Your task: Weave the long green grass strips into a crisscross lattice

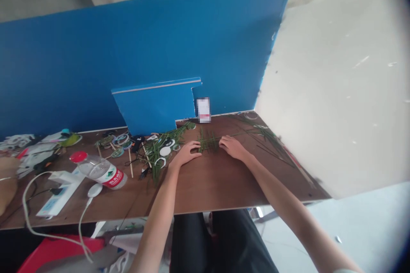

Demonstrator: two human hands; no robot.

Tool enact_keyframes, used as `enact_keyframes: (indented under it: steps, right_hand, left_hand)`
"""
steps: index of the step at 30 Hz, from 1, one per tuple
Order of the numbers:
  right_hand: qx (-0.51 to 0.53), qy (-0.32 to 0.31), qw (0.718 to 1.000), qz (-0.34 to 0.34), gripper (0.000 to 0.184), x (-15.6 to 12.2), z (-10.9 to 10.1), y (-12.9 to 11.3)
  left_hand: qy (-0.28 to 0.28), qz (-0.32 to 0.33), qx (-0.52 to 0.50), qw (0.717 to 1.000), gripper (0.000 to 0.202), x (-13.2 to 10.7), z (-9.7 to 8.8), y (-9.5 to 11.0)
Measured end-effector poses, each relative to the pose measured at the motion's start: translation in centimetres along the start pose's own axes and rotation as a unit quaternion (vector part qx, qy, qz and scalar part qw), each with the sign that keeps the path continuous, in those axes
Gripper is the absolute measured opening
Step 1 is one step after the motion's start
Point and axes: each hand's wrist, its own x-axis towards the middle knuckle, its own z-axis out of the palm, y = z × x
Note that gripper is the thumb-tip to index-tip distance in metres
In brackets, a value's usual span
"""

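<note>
A small mat of crossed green grass strips lies on the brown table. My left hand rests at its left edge, fingers stretched flat on the strips. My right hand lies at its right edge, fingers spread and pressing down on the strips. Neither hand lifts anything. More loose green strips lie to the left of my left hand, and others spread out to the right of my right hand.
A clear water bottle with a red cap lies on its side at left, by a white power strip and cables. Small rings and sticks litter the back. Blue boards stand behind. Another person's arm shows at far left.
</note>
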Motion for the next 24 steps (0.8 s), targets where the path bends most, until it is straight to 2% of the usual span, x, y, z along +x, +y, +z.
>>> enact_keyframes:
  steps: [11, 19, 24]
  right_hand:
    - [-0.024, -0.001, 1.0, -0.015, 0.014, 0.4, 0.1, -1.3]
    - [-0.024, -0.018, 0.999, -0.009, 0.01, -0.2, -1.2, -0.4]
    - [-0.058, -0.013, 0.998, -0.002, 0.012, 0.4, -0.5, -1.9]
  left_hand:
    - [-0.003, 0.002, 0.004, 1.0, 0.033, 0.1, 0.2, -0.5]
    - [0.007, 0.009, 0.006, 1.0, 0.033, 0.0, 0.2, -0.1]
    - [0.013, 0.009, 0.003, 1.0, 0.031, -0.1, 0.3, -0.1]
